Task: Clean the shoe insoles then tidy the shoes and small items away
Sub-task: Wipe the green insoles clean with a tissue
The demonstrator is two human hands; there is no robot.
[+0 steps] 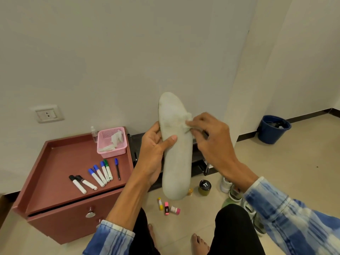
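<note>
Your left hand (154, 153) grips the insole (175, 144) upright at mid-length, steadying it so your right hand (207, 133), pinching a tissue wad (186, 119), can wipe its face.

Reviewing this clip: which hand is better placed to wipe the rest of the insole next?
Right. The right hand pinches the white wipe against the insole, so it can likely sweep on toward the heel. The left hand grips the insole's middle, steadying it, and holds no wipe.
</note>
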